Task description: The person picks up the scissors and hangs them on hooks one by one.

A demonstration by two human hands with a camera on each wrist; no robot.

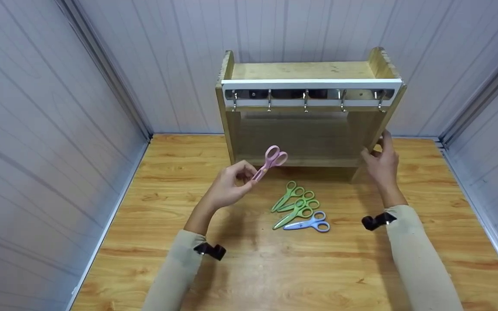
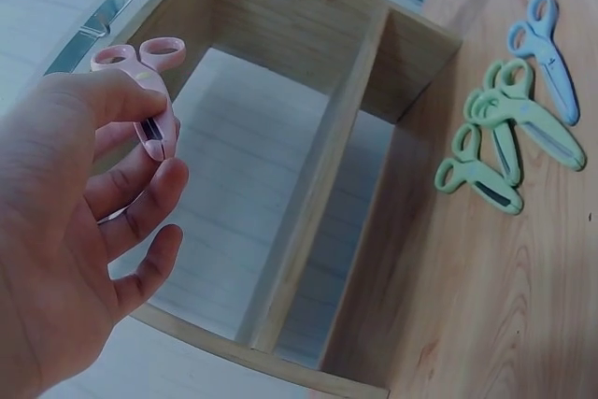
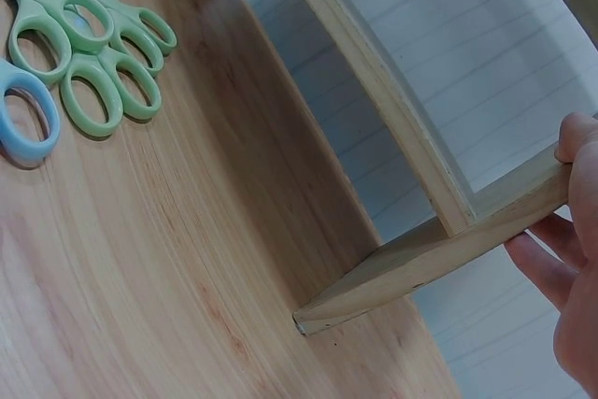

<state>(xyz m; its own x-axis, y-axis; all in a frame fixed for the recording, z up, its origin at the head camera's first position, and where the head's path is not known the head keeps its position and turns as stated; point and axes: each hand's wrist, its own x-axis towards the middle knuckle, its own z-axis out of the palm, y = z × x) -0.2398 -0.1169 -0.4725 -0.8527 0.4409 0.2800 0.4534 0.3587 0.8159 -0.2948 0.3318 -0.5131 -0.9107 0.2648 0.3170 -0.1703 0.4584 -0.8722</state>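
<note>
Between thumb and fingertips, my left hand [image 1: 231, 183] pinches pink scissors [image 1: 269, 160] by the blade end, loops pointing up and away. They are held in front of a wooden rack [image 1: 296, 166] with a white hook rail [image 1: 309, 103] across its top front. My right hand [image 1: 383, 162] grips the rack's right side panel [image 3: 448, 254], thumb on the front edge and fingers behind. On the table below lie several green scissors [image 1: 294, 216], overlapping one another, and blue scissors [image 1: 309, 222] beside them, nearest the front.
The wooden table [image 1: 283, 276] meets panelled walls [image 1: 180, 56] at the back and both sides. Metal hooks [image 1: 305, 101] jut forward along the rail. The rack has a top shelf [image 1: 301, 70] and a lower shelf [image 2: 322, 184], with open space below that.
</note>
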